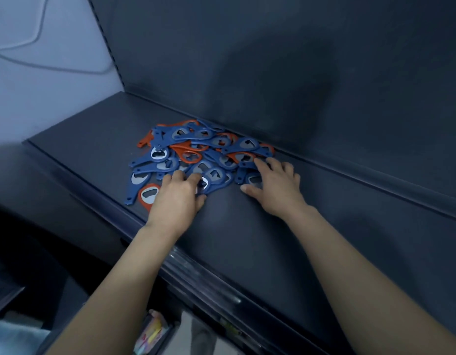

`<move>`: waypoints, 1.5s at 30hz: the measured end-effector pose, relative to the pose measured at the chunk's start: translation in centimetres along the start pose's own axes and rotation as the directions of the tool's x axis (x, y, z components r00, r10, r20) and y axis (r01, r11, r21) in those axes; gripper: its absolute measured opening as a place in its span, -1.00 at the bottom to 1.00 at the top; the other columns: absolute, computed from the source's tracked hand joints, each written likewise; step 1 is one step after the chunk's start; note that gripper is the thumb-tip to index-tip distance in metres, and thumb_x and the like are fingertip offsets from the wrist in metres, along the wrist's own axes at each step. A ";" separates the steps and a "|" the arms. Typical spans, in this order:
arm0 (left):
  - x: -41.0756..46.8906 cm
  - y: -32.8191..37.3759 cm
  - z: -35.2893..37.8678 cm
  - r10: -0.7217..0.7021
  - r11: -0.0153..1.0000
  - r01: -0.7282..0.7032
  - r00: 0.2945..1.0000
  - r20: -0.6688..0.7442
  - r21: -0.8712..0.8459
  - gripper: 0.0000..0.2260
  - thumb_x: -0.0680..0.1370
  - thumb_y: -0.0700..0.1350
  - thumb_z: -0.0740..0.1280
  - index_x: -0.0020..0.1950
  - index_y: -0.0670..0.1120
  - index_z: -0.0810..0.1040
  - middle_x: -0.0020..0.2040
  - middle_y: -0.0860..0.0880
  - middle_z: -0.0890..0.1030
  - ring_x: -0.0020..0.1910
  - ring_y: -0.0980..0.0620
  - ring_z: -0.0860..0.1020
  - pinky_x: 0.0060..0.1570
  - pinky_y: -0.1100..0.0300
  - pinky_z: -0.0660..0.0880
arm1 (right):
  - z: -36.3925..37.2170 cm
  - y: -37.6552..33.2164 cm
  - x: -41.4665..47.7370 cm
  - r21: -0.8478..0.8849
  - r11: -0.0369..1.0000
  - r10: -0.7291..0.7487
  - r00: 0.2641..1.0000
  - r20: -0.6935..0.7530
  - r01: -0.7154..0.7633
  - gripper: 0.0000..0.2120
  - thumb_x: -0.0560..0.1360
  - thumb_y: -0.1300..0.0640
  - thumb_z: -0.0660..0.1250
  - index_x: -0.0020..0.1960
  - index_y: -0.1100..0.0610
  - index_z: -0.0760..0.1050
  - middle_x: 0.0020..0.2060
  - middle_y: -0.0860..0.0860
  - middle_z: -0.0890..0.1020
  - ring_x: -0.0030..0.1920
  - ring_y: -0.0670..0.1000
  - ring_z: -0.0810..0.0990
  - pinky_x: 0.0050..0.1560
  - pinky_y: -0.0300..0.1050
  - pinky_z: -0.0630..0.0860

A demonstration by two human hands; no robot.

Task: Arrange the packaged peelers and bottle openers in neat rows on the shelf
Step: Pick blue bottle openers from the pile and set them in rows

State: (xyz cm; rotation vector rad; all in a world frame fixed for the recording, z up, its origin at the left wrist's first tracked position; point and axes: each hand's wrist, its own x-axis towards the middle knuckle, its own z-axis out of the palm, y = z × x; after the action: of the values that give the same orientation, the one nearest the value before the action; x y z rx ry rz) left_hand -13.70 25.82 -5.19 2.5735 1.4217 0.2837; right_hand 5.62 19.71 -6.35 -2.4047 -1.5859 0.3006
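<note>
A loose heap of blue and orange bottle openers [193,152] lies on the dark shelf [324,226], close to its back wall. My left hand [177,198] rests on the near left edge of the heap, fingers laid over blue openers. One orange opener [148,196] pokes out beside its wrist. My right hand [275,187] lies spread on the heap's right edge, fingertips touching a blue opener [252,179] and thumb on the bare shelf. Neither hand plainly grips anything. No peelers are visible.
The shelf's back panel [273,73] rises right behind the heap. A price rail [204,280] runs along the front edge. Below it, coloured packaged goods [152,334] hang on a lower level. A pale wall with a cable [42,47] stands to the left.
</note>
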 end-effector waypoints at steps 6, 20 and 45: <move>2.0 -1.3 -0.9 0.121 0.992 -0.121 0.992 -0.020 0.033 -0.85 0.53 -0.13 0.22 0.04 -0.16 0.47 -0.03 -0.16 0.52 -0.07 -0.25 0.53 -0.21 -0.02 0.44 | 0.6 -1.8 0.6 -0.067 0.997 -0.047 0.987 -0.156 0.037 -0.46 0.57 -0.12 0.17 0.45 0.12 0.23 0.26 0.10 0.37 0.24 0.15 0.25 0.25 -0.04 0.33; 5.3 -0.8 1.2 0.244 0.967 -0.250 0.964 0.106 0.045 -0.55 0.52 0.21 0.21 0.14 -0.16 0.33 0.17 -0.16 0.41 0.17 -0.14 0.30 0.14 0.02 0.31 | 0.4 -2.8 -0.2 0.103 0.987 0.134 0.987 -0.086 -0.125 -0.54 0.49 -0.08 0.33 0.28 0.16 0.41 0.19 0.11 0.34 0.23 0.10 0.23 0.24 -0.09 0.28; 7.6 -1.7 -0.5 0.269 0.962 -0.272 0.960 -0.072 -0.034 -0.56 0.50 -0.33 0.24 0.34 -0.12 0.23 0.17 -0.23 0.32 -0.34 -0.13 0.32 -0.39 0.04 0.26 | -1.0 -4.2 0.7 -0.236 0.931 0.171 0.904 -0.391 -0.278 -0.84 0.53 0.32 0.19 0.11 0.25 0.41 -0.06 0.15 0.60 -0.05 0.18 0.56 -0.24 -0.05 0.30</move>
State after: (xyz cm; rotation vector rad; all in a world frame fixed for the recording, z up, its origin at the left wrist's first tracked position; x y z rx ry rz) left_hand -11.24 33.21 -4.59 2.7438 1.0662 0.4392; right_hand 2.51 21.91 -4.15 -2.6654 -1.2527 -0.3496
